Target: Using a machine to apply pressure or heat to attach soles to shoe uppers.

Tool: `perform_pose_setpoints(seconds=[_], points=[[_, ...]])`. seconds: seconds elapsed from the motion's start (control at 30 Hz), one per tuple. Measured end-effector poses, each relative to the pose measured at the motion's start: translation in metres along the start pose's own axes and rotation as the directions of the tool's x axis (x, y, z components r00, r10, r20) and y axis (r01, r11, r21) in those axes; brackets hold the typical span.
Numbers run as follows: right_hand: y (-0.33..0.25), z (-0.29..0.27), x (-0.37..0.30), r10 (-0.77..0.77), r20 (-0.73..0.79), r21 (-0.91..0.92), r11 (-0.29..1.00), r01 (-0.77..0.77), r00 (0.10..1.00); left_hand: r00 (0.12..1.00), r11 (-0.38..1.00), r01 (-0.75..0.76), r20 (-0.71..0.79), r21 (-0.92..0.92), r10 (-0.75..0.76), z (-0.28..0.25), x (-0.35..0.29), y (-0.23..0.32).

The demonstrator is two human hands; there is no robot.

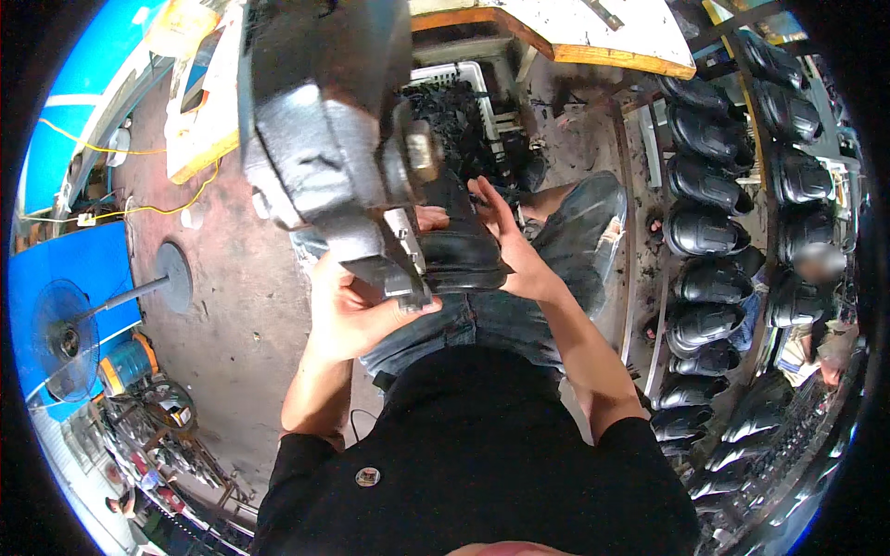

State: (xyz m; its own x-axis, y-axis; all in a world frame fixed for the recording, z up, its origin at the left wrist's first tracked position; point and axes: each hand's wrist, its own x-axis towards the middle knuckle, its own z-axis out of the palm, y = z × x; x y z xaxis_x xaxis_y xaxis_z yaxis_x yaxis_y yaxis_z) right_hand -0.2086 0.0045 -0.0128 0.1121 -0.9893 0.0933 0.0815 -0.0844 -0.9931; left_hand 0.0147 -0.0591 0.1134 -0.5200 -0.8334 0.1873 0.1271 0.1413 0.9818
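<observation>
A black shoe point(461, 255) sits over my lap, under the front end of a large grey metal machine head point(320, 153). My right hand point(519, 250) is closed on the shoe's right side, its fingers stretched along the upper. On the other side, my left hand point(348, 310) grips around the shoe's near left edge, thumb pointing at the machine's narrow tip point(408, 287). The machine hides part of the left fingers; some fingertips show beyond it against the shoe. Where the tip meets the shoe is hard to make out.
Ahead, a white plastic basket point(464, 79) holds black scraps below a white worktable point(621, 37). Racks of black shoes point(705, 227) line the right, with a person point(807, 347) behind them. A standing fan point(69, 338) and yellow cable point(185, 202) are at left.
</observation>
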Motion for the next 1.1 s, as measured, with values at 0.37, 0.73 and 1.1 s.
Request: perform_pose_setpoints(seconds=[0.37,0.73,1.1], points=[[-0.004,-0.068,-0.009,0.109,0.056,0.011,0.994,-0.110,0.992,0.991,0.966,-0.132,-0.038,-0.222,0.127,0.008,-0.003,-0.034],[-0.112,-0.117,-0.008,0.026,-0.215,-0.442,0.889,-0.121,0.976,0.930,0.943,0.213,-0.245,-0.254,-0.276,0.012,-0.035,-0.033],[-0.196,-0.093,-0.008,-0.048,-0.288,-0.515,0.850,-0.112,0.956,0.910,0.626,0.061,-0.214,-0.778,-0.355,0.002,-0.045,-0.051]])
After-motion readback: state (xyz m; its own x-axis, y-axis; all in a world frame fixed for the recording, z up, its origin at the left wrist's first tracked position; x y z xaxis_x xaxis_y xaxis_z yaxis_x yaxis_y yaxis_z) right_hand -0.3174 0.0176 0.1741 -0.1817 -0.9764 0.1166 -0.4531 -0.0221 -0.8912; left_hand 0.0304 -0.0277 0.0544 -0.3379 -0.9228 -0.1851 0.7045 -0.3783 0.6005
